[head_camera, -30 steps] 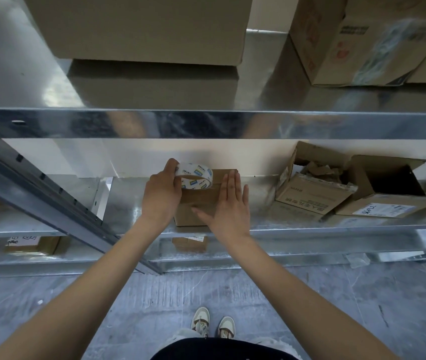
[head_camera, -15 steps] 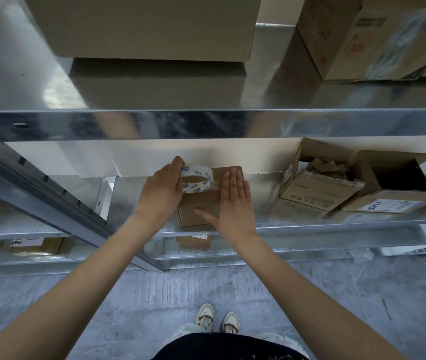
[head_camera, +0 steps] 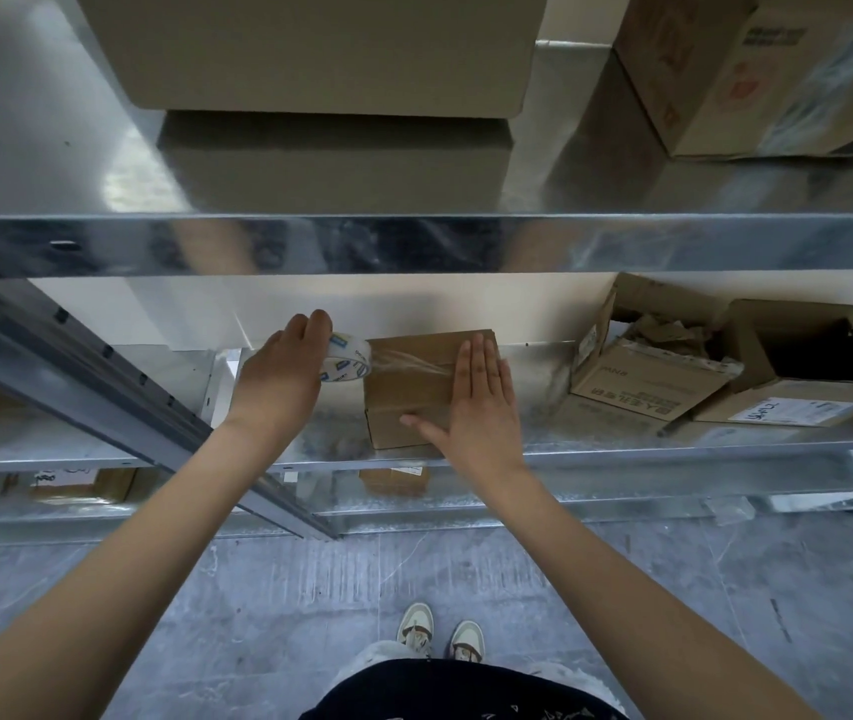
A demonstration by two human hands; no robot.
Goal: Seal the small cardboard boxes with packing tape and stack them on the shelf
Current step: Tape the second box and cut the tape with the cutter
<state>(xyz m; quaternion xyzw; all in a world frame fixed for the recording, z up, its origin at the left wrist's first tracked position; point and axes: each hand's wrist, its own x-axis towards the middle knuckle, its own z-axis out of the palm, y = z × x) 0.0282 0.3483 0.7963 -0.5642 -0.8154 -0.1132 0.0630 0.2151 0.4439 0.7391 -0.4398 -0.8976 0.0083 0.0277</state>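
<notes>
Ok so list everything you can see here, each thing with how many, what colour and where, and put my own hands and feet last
small cardboard box: one, brown, middle shelf, centre, clear tape strip across its top
tape roll: one, clear with white and blue core, just left of the box
metal shelf: silver, several levels
large boxes: two, brown, top shelf, one centre, one right
open boxes: two, brown, middle shelf right, one with torn cardboard scraps, one with a white label
lower-shelf boxes: two, brown, one below centre, one far left
floor: grey
left hand: grips the tape roll
right hand: flat on the box
shoes: two, pale
</notes>
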